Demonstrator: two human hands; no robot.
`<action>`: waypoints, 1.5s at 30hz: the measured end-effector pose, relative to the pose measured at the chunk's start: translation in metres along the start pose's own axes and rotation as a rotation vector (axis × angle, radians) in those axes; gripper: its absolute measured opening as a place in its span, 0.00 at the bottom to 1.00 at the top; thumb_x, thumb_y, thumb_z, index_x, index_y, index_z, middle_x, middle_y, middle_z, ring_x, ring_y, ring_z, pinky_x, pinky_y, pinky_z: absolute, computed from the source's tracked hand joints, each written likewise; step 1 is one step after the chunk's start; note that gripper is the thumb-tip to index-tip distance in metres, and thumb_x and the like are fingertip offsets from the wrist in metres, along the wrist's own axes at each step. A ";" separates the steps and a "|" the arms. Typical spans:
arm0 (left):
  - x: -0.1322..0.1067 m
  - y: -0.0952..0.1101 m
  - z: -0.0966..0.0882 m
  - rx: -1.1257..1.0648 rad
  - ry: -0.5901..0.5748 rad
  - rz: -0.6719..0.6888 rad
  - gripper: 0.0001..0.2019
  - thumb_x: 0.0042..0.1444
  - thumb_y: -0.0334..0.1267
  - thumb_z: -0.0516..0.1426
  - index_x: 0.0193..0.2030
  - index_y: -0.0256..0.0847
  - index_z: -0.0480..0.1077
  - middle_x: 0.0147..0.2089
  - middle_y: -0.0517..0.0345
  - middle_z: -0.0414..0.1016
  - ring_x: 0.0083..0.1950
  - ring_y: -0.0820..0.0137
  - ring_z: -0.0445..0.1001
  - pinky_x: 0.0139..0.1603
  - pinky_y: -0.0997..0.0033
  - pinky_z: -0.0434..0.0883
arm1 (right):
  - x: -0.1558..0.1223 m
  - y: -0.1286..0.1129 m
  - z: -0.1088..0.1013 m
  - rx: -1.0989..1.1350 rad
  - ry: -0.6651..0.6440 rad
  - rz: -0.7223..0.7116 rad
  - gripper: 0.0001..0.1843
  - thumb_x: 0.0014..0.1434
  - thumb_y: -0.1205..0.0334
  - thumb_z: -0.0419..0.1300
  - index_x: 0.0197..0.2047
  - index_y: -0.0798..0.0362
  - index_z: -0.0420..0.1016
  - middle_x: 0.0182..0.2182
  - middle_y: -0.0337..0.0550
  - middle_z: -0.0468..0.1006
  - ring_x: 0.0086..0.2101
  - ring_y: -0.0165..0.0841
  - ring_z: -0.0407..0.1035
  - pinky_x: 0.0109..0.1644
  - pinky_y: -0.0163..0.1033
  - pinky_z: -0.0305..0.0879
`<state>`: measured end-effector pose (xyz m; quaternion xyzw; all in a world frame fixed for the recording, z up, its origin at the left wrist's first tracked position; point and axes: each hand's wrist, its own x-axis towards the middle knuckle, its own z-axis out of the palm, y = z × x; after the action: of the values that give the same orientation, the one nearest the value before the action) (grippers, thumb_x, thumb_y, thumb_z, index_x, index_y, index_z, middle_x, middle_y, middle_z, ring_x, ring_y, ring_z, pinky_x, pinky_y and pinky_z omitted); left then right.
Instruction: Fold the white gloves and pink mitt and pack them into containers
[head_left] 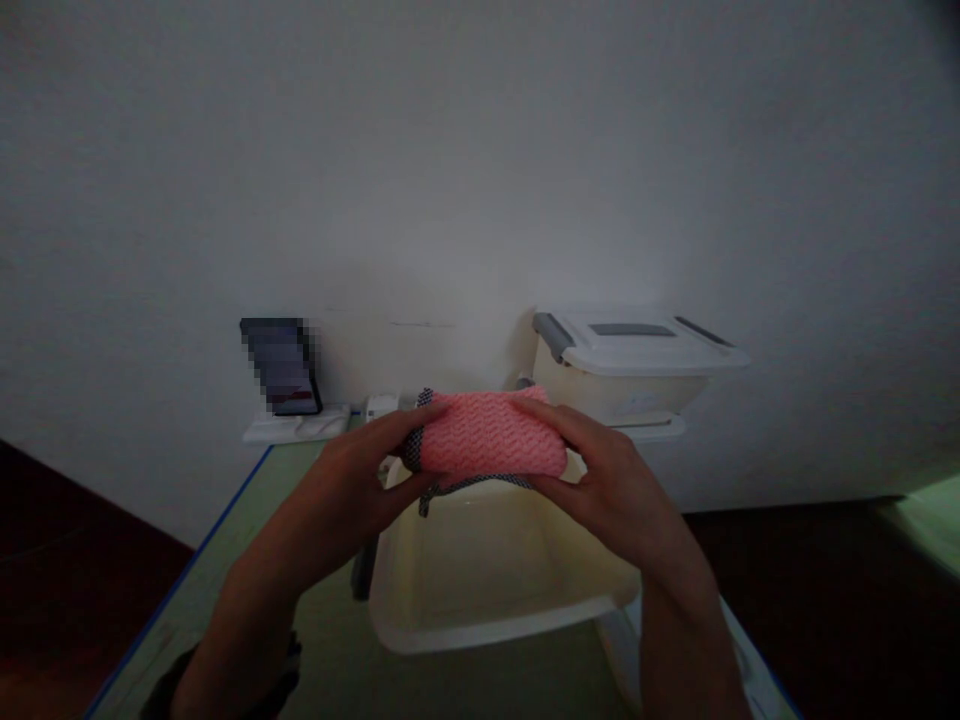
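Note:
A folded pink cloth (491,435) with a ribbed, knit-like texture and black-and-white trim is held up in front of me by both hands. My left hand (364,475) pinches its left end, thumb and fingers pressed on the trimmed side. At the right end, my right hand (604,470) is closed on it in the same way. A short strip of the trim hangs below the left end. Beneath the cloth stands a cream plastic bin (502,635) without a lid over it; the hands and cloth hide part of its far rim.
A lidded white storage box (622,390) with grey handles stands against the wall at the back right. At the back left, a tablet (289,370) leans upright on a white base. The green tabletop (247,530) has a blue edge, with dark floor beyond both sides.

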<state>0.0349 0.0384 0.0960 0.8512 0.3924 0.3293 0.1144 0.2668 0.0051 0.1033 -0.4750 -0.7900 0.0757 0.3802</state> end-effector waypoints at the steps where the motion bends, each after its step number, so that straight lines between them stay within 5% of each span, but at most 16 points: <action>1: 0.000 0.000 0.000 0.005 -0.001 -0.003 0.25 0.52 0.39 0.57 0.57 0.42 0.61 0.50 0.50 0.73 0.45 0.63 0.74 0.43 0.64 0.72 | 0.000 0.000 0.000 0.012 -0.002 0.009 0.26 0.51 0.63 0.62 0.54 0.53 0.64 0.52 0.47 0.71 0.51 0.35 0.65 0.56 0.43 0.60; 10: 0.000 -0.001 -0.003 0.042 -0.111 0.009 0.13 0.57 0.36 0.53 0.48 0.46 0.69 0.37 0.59 0.71 0.36 0.71 0.71 0.38 0.71 0.69 | 0.001 -0.002 0.001 0.216 -0.035 0.090 0.20 0.50 0.64 0.63 0.48 0.49 0.70 0.46 0.43 0.74 0.47 0.36 0.68 0.50 0.42 0.64; 14: 0.000 -0.003 -0.006 0.014 -0.138 0.024 0.10 0.57 0.41 0.52 0.41 0.45 0.72 0.47 0.54 0.68 0.45 0.66 0.70 0.45 0.66 0.68 | 0.001 -0.004 0.001 0.236 -0.017 0.131 0.15 0.50 0.65 0.62 0.44 0.49 0.72 0.38 0.42 0.75 0.40 0.34 0.70 0.45 0.41 0.66; 16: 0.000 -0.005 -0.008 -0.059 -0.169 0.031 0.09 0.57 0.41 0.52 0.42 0.44 0.71 0.49 0.54 0.68 0.47 0.65 0.69 0.46 0.66 0.68 | 0.002 -0.003 0.000 0.205 0.047 0.128 0.10 0.51 0.65 0.62 0.39 0.49 0.73 0.35 0.41 0.73 0.37 0.33 0.68 0.42 0.40 0.66; 19: 0.000 -0.007 -0.009 -0.275 -0.221 -0.017 0.09 0.60 0.39 0.50 0.43 0.42 0.68 0.39 0.58 0.73 0.40 0.71 0.72 0.39 0.74 0.70 | 0.002 -0.001 0.001 0.204 0.133 0.141 0.06 0.51 0.63 0.61 0.36 0.50 0.72 0.36 0.42 0.70 0.38 0.33 0.66 0.41 0.40 0.65; 25: 0.002 -0.005 -0.005 -0.521 -0.150 -0.154 0.11 0.61 0.38 0.47 0.49 0.41 0.62 0.36 0.58 0.73 0.37 0.73 0.71 0.36 0.75 0.71 | 0.002 -0.007 0.007 0.572 -0.005 0.330 0.10 0.57 0.55 0.55 0.39 0.52 0.64 0.28 0.37 0.72 0.27 0.27 0.67 0.28 0.34 0.65; 31: -0.002 -0.002 -0.006 -0.635 -0.402 -0.167 0.11 0.57 0.39 0.53 0.46 0.41 0.62 0.40 0.55 0.73 0.40 0.70 0.73 0.37 0.72 0.72 | 0.004 -0.015 0.013 0.559 -0.008 0.352 0.12 0.56 0.55 0.56 0.39 0.54 0.67 0.27 0.37 0.72 0.24 0.25 0.65 0.24 0.31 0.63; 36: 0.002 0.002 -0.003 -0.600 -0.492 -0.172 0.13 0.51 0.40 0.59 0.42 0.40 0.64 0.37 0.58 0.74 0.38 0.69 0.74 0.37 0.72 0.72 | 0.003 -0.015 0.016 0.655 -0.070 0.334 0.18 0.50 0.58 0.63 0.43 0.51 0.65 0.27 0.35 0.72 0.26 0.26 0.66 0.26 0.31 0.63; 41: 0.002 0.000 -0.003 -0.443 -0.439 -0.119 0.11 0.52 0.39 0.58 0.42 0.41 0.66 0.38 0.60 0.75 0.38 0.71 0.75 0.37 0.73 0.72 | 0.002 -0.017 0.010 0.672 -0.122 0.216 0.18 0.45 0.63 0.67 0.39 0.50 0.67 0.31 0.35 0.73 0.31 0.27 0.68 0.35 0.33 0.67; 45: -0.004 0.005 -0.005 -0.436 -0.230 0.045 0.20 0.51 0.36 0.59 0.50 0.45 0.60 0.46 0.56 0.72 0.45 0.69 0.73 0.44 0.71 0.72 | -0.001 -0.020 0.009 0.508 -0.107 0.147 0.16 0.48 0.63 0.65 0.41 0.49 0.67 0.33 0.36 0.74 0.33 0.27 0.70 0.35 0.32 0.67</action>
<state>0.0327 0.0315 0.0998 0.8467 0.2774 0.3098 0.3321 0.2469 -0.0047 0.1059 -0.4157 -0.7280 0.3242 0.4383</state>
